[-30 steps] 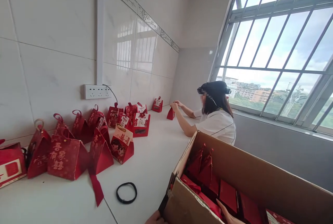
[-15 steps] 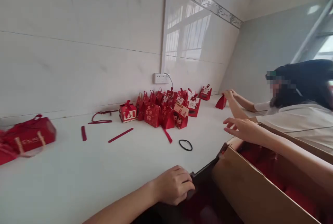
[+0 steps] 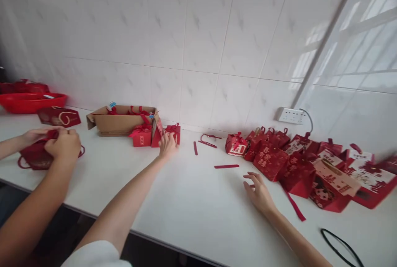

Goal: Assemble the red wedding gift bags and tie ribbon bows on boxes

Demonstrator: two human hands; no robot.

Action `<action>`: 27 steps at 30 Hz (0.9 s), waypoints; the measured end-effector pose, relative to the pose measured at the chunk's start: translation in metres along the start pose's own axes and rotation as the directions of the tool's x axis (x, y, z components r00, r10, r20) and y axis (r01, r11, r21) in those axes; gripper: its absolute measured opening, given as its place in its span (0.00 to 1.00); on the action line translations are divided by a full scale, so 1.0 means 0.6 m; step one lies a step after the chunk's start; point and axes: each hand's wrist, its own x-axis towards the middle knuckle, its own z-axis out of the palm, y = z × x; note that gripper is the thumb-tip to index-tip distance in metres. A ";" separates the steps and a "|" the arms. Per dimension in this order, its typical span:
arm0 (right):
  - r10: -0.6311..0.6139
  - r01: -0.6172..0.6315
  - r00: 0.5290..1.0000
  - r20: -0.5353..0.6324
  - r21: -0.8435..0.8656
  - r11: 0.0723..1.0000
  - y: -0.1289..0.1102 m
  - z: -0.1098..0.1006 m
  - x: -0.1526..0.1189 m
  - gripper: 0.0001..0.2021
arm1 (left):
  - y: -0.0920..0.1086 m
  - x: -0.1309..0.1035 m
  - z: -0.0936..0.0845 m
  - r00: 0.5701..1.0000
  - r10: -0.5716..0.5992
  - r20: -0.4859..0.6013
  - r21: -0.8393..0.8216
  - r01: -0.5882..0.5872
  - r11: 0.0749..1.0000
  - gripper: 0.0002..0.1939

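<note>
My left hand [image 3: 168, 146] reaches to the red gift boxes by the wall, its fingers spread at the front of a small red box [image 3: 175, 131] with a ribbon; whether it grips the box is unclear. Left of it stands another red box [image 3: 142, 138] with a bow. My right hand [image 3: 258, 191] hovers over the white table [image 3: 198, 200], fingers apart and holding nothing. Near it lie a flat red strip [image 3: 226, 166] and, farther back, a short red strip [image 3: 195, 148] and a red cord [image 3: 207, 143].
A group of red gift boxes [image 3: 270, 160] stands at the right, with a black loop [image 3: 339, 244] in front. A cardboard box [image 3: 116, 124] and a red basin [image 3: 32, 103] are at the left. Another person's hands [image 3: 63, 145] hold a dark red bag [image 3: 37, 155].
The view has swung left. My left hand has left the dark box edge for the red boxes by the wall. My right hand has moved from above the carton to above the table.
</note>
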 end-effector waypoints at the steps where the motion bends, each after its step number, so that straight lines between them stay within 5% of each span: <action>1: 0.010 -0.010 1.000 -0.016 0.014 1.000 -0.001 0.012 0.000 0.15 | -0.014 0.013 -0.003 0.998 -0.055 -0.014 0.037 0.055 0.998 0.26; 4: 0.081 -0.076 0.995 -0.054 0.087 0.993 0.009 0.032 -0.001 0.15 | -0.022 0.037 0.004 0.997 -0.073 -0.007 0.127 0.074 0.989 0.24; 8: 0.178 -0.166 0.982 -0.060 0.163 0.972 0.026 0.038 0.000 0.16 | 0.014 0.057 0.040 0.999 -0.040 0.018 0.177 0.036 0.984 0.24; 14: 0.152 -0.141 0.987 -0.047 0.185 0.973 0.034 0.050 0.003 0.15 | 0.027 0.120 0.071 0.941 -0.325 -0.096 0.148 0.336 0.930 0.36; 20: 0.124 -0.090 0.985 -0.122 0.252 0.964 0.014 0.049 0.010 0.11 | 0.023 0.156 0.056 0.881 -0.473 -0.022 0.098 0.473 0.876 0.37; 24: 0.186 -0.135 0.976 -0.110 0.363 0.922 0.004 0.037 0.020 0.10 | 0.084 0.169 0.045 0.944 -0.324 0.065 0.039 0.322 0.946 0.41; 27: 0.303 -0.208 0.947 -0.111 0.507 0.836 0.004 0.026 0.027 0.14 | 0.171 0.147 0.044 0.997 0.003 0.077 -0.110 0.006 0.994 0.43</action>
